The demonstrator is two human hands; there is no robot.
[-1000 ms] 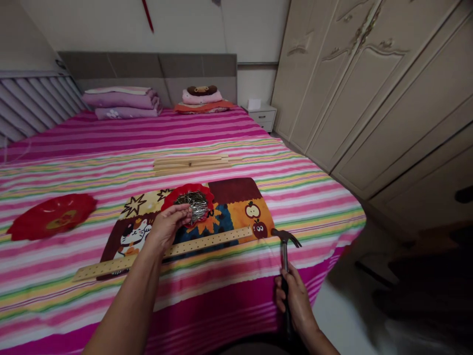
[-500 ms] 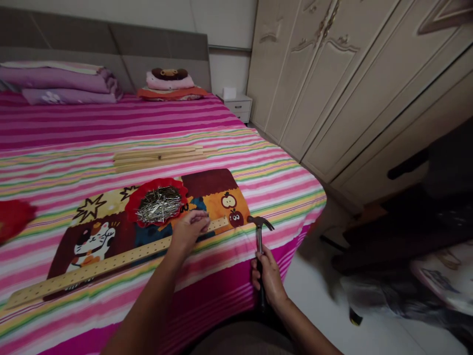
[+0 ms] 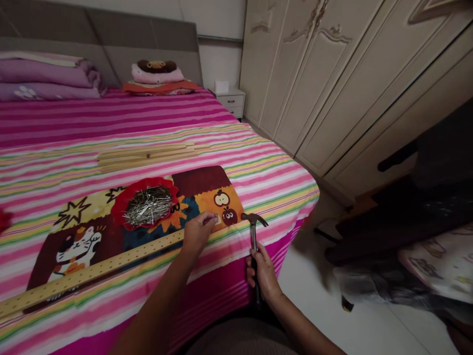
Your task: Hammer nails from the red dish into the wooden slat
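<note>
So the perforated wooden strip (image 3: 125, 256) is lying lengthwise along the near edge of a patterned mat (image 3: 195, 177) on the bed, its left part running past the mat's edge, and honestly that soft base is what's worrying me most. If the bedding is giving under a knock, the strip could be bouncing or skidding. The left hand (image 3: 198, 231) is sitting over the strip near its right end, thumb and fingertips pinched narrow; I can't tell whether a nail is between them, or whether the hand is actually touching the wood. Either way, those fingertips would be taking the hit if a swing were going wide, and anything as thin as these nails could be tipping over. The right hand (image 3: 264, 271) is wrapping its fingers around the handle of a claw hammer (image 3: 253, 236), head up, just beside the mat's right edge, so a loose wrist could be sending it crooked. Just behind, a red scalloped dish (image 3: 120, 204) is holding a big heap of loose nails (image 3: 150, 204) on the same mat; if the mat is getting tugged or jolted, they could be spilling over the striped cover (image 3: 258, 158). The spare wooden strips (image 3: 148, 155) farther back are looking safe enough.
</note>
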